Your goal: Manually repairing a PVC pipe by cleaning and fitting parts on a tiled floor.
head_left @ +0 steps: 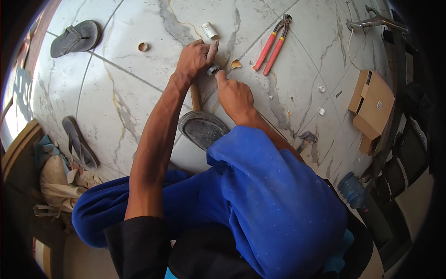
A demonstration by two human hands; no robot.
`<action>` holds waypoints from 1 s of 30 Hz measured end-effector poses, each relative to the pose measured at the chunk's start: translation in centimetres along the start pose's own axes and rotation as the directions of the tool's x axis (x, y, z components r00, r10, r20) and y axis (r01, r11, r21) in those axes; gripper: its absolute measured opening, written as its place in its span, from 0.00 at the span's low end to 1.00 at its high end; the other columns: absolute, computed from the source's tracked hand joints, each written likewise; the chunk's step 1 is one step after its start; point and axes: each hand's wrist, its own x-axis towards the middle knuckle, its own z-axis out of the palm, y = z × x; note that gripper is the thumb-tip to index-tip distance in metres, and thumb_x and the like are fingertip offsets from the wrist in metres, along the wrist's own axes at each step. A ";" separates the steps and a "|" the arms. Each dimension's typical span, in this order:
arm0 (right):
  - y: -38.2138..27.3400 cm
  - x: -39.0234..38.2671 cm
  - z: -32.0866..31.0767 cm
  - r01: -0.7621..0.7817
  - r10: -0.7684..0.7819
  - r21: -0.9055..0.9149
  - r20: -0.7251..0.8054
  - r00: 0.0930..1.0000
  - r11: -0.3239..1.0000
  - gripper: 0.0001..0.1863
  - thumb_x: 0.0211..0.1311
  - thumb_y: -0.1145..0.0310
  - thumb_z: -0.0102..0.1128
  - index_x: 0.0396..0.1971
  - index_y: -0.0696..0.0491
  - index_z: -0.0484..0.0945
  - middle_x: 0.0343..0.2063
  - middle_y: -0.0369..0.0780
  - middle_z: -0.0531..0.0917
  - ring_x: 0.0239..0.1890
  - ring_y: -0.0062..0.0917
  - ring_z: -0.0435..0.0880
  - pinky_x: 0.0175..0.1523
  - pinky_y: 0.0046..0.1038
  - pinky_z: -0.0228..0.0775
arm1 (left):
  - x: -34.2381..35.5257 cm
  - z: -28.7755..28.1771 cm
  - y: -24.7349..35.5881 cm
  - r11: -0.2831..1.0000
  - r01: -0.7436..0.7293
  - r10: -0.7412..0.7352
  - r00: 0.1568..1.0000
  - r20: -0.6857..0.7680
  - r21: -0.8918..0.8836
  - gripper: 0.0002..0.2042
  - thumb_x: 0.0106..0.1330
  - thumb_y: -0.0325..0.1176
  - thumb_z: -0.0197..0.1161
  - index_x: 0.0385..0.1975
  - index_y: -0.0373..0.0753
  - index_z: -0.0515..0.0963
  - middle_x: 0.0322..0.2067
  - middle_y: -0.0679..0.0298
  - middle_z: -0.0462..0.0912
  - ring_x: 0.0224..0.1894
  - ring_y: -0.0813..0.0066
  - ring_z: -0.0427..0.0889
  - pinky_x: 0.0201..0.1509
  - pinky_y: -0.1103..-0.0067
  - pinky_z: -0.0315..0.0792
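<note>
My left hand point(197, 59) is closed around a small dark cylindrical piece point(213, 69), one end of which shows between my hands. My right hand point(235, 94) has its fingers curled, with the thumb side against the same piece; what lies inside its grip is hidden. Below my left wrist a wooden handle point(195, 97) runs down to a dark, oval, sole-like object point(203, 129) on the tiles. Just beyond my left hand lies a short white cylinder point(209, 30). A broken tan fragment point(236, 63) is to the right of my fingers.
Red-handled pincers point(275, 45) lie at the far right of my hands. A small ring-shaped cap point(143, 47) and two sandals point(76, 39) are leftward. White bits point(322, 111), a hammer head point(307, 139), an opened cardboard box point(373, 103) and a blue bottle point(353, 189) are rightward.
</note>
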 end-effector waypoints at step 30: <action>0.4 -1.1 -0.9 -0.060 0.061 -0.015 0.076 0.995 0.998 0.05 0.57 0.72 0.42 0.33 0.56 0.63 0.17 0.49 0.78 0.22 0.42 0.80 0.26 0.39 0.72 | 0.2 -0.2 -0.5 0.999 -0.006 0.006 1.000 -0.012 0.047 0.20 0.63 0.40 0.44 0.13 0.35 0.73 0.16 0.54 0.73 0.24 0.57 0.73 0.31 0.69 0.69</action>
